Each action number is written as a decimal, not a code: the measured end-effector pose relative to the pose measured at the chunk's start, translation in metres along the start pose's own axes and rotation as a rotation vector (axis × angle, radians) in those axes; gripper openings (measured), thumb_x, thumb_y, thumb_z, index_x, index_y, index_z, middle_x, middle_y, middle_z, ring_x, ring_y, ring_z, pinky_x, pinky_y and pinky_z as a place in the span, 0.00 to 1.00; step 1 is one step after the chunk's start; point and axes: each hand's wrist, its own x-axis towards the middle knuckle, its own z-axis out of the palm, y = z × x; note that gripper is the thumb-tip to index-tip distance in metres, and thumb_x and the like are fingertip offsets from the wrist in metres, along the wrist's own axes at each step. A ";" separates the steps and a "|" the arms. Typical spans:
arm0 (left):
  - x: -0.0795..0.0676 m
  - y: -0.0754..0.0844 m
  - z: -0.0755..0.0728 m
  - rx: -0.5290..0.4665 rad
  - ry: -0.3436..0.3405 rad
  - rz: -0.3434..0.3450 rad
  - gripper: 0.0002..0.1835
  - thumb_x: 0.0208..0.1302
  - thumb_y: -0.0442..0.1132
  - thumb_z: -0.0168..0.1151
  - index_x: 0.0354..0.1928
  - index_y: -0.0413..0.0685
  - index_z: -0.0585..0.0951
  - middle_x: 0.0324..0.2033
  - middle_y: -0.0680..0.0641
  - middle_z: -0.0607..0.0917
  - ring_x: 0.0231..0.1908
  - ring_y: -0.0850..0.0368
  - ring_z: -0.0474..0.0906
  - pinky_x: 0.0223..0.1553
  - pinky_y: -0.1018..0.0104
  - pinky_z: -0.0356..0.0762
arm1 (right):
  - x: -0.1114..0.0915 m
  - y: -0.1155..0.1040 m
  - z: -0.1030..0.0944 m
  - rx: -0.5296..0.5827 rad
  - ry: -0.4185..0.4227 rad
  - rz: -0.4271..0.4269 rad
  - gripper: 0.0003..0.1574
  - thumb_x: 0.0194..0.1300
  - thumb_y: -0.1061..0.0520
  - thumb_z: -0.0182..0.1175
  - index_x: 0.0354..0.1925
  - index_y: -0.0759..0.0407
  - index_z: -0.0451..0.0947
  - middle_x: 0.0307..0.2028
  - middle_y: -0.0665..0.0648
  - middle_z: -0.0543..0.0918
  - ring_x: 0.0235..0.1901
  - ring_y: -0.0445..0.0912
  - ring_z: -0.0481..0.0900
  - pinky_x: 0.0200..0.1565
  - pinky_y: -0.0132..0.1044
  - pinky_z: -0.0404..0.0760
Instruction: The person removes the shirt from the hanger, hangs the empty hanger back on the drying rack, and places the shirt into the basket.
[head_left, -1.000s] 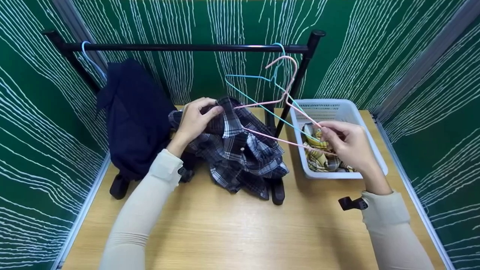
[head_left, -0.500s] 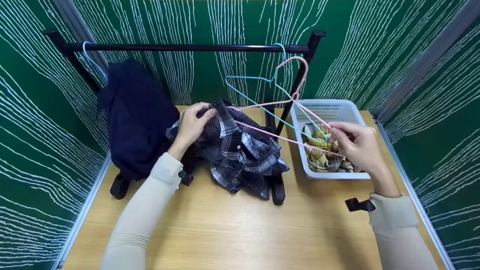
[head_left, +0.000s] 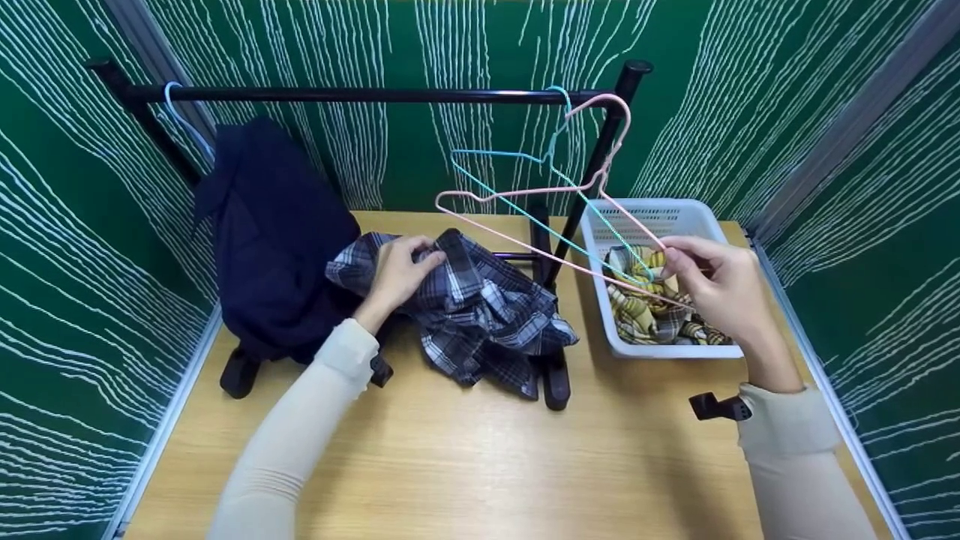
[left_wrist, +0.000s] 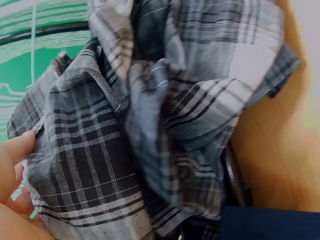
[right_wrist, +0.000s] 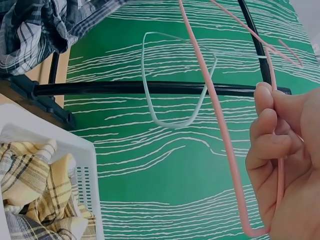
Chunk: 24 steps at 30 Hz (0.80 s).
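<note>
My left hand [head_left: 401, 274] pinches a dark plaid shirt [head_left: 487, 315] near its upper part, at the middle of the table. Up close in the left wrist view, the thumb lies against the bunched shirt [left_wrist: 90, 150], while the other fingers are partly hidden. To the right, my right hand [head_left: 720, 289] grips a pink hanger [head_left: 628, 124] by its right end. The hanger's left end is in the air above the shirt, with no cloth on it. In the right wrist view its pink wire [right_wrist: 220, 115] runs past the curled fingers.
A black clothes rack [head_left: 360, 94] stands across the back. From it hang a dark navy garment [head_left: 277, 240] at left and a bare turquoise hanger [head_left: 495, 153] at right. A white basket [head_left: 705, 217] with yellow plaid clothing [head_left: 637, 322] sits below my right hand.
The pink hanger's left end has come out of the plaid shirt, as my right hand shifted right. My left hand has lowered with the shirt, whose upper part has sunk.
</note>
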 end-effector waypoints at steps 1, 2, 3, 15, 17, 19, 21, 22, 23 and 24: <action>-0.002 -0.001 0.002 0.007 -0.010 0.013 0.13 0.70 0.43 0.72 0.48 0.41 0.90 0.47 0.41 0.91 0.51 0.44 0.87 0.57 0.51 0.79 | 0.001 0.000 0.001 0.006 0.003 0.001 0.12 0.77 0.66 0.61 0.49 0.60 0.90 0.27 0.57 0.86 0.19 0.39 0.72 0.21 0.26 0.68; -0.003 -0.003 0.005 0.018 -0.022 0.028 0.13 0.70 0.43 0.72 0.49 0.41 0.90 0.47 0.41 0.91 0.51 0.43 0.86 0.57 0.50 0.79 | 0.001 0.000 0.002 0.009 0.005 -0.001 0.12 0.77 0.66 0.61 0.49 0.60 0.90 0.27 0.57 0.86 0.19 0.39 0.72 0.21 0.26 0.68; -0.005 -0.004 0.006 0.028 -0.031 0.043 0.13 0.69 0.42 0.73 0.49 0.41 0.90 0.47 0.40 0.91 0.51 0.42 0.87 0.57 0.49 0.80 | 0.001 0.000 0.003 0.016 0.008 0.001 0.12 0.76 0.67 0.61 0.49 0.60 0.90 0.27 0.58 0.86 0.19 0.39 0.72 0.21 0.26 0.68; -0.011 -0.001 -0.006 0.166 -0.175 0.030 0.28 0.70 0.56 0.70 0.66 0.51 0.82 0.63 0.44 0.84 0.65 0.41 0.76 0.71 0.41 0.66 | 0.000 0.000 0.007 -0.030 0.040 -0.022 0.12 0.75 0.67 0.63 0.49 0.59 0.91 0.25 0.50 0.87 0.19 0.41 0.77 0.20 0.24 0.70; -0.009 0.007 -0.015 0.215 -0.181 0.037 0.29 0.71 0.59 0.66 0.68 0.56 0.80 0.65 0.47 0.82 0.67 0.43 0.74 0.72 0.42 0.63 | 0.000 -0.002 0.006 -0.029 0.040 -0.010 0.12 0.75 0.66 0.63 0.49 0.59 0.91 0.26 0.53 0.87 0.19 0.42 0.77 0.20 0.24 0.70; -0.005 0.014 -0.024 0.250 -0.157 0.061 0.27 0.73 0.59 0.64 0.68 0.57 0.80 0.64 0.49 0.82 0.66 0.45 0.74 0.70 0.42 0.64 | 0.000 -0.003 0.005 -0.034 0.041 -0.003 0.11 0.76 0.66 0.63 0.49 0.58 0.91 0.26 0.55 0.88 0.19 0.43 0.77 0.20 0.25 0.70; 0.000 0.022 -0.033 0.274 -0.116 0.093 0.25 0.74 0.57 0.62 0.67 0.57 0.80 0.62 0.50 0.83 0.64 0.47 0.75 0.69 0.43 0.66 | 0.000 -0.004 0.005 -0.042 0.045 0.001 0.11 0.76 0.65 0.63 0.49 0.59 0.91 0.26 0.56 0.88 0.19 0.44 0.77 0.20 0.25 0.69; 0.004 0.027 -0.039 0.282 -0.089 0.111 0.24 0.74 0.56 0.63 0.67 0.57 0.80 0.61 0.49 0.83 0.63 0.47 0.75 0.68 0.44 0.67 | -0.001 -0.003 0.005 -0.050 0.047 -0.003 0.11 0.76 0.65 0.63 0.49 0.59 0.91 0.26 0.56 0.88 0.19 0.44 0.77 0.20 0.25 0.69; 0.007 0.032 -0.044 0.290 -0.057 0.132 0.24 0.74 0.55 0.63 0.66 0.57 0.80 0.60 0.49 0.84 0.61 0.47 0.76 0.67 0.44 0.67 | -0.001 -0.003 0.005 -0.057 0.048 -0.006 0.11 0.76 0.65 0.63 0.49 0.59 0.91 0.26 0.56 0.88 0.19 0.44 0.77 0.20 0.25 0.68; 0.011 0.037 -0.049 0.299 -0.020 0.157 0.23 0.74 0.55 0.64 0.65 0.56 0.81 0.59 0.49 0.84 0.60 0.47 0.76 0.66 0.44 0.68 | -0.001 -0.003 0.005 -0.063 0.049 -0.008 0.11 0.76 0.65 0.63 0.49 0.59 0.91 0.26 0.56 0.88 0.19 0.44 0.77 0.19 0.25 0.68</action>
